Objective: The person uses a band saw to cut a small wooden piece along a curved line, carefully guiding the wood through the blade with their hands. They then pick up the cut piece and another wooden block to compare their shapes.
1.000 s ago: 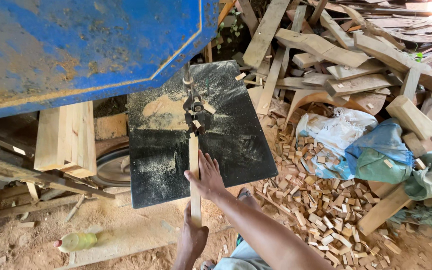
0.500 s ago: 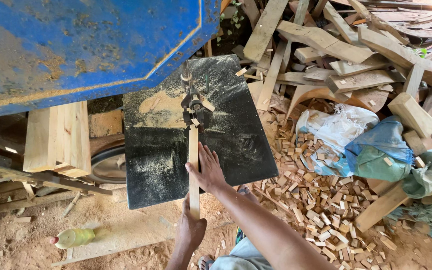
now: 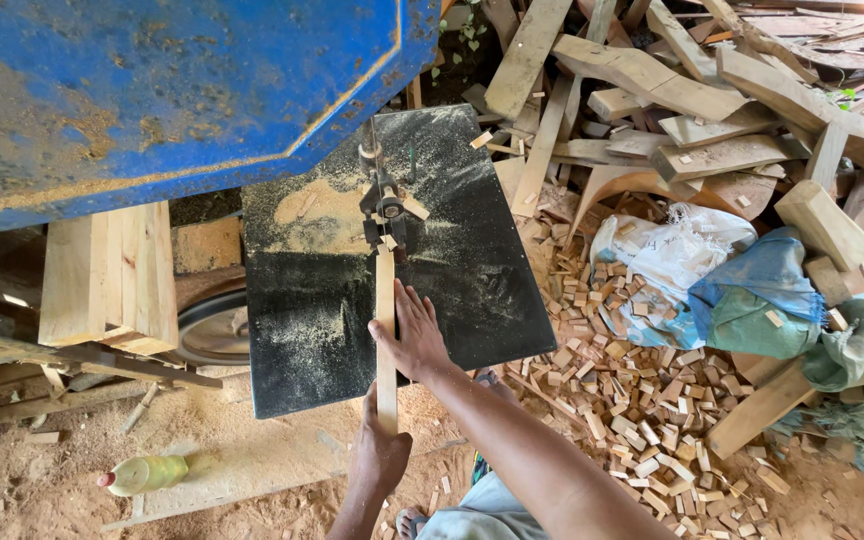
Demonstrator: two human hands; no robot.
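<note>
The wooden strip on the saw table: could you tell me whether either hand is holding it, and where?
The left hand grips the wooden strip at its near end; the right hand lies flat against its right side, partway along.

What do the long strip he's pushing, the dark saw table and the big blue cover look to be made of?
The strip looks like pale, unfinished wood, raw and light-coloured. The saw table seems to be dark metal, flat and dusted with sawdust. The blue cover looks like painted metal, its paint worn and stained brown. The left hand and right hand steady the strip.

White and blue-green sacks [image 3: 712, 285] lie crumpled right of the table; a yellowish bottle [image 3: 147, 473] lies lower left.
</note>
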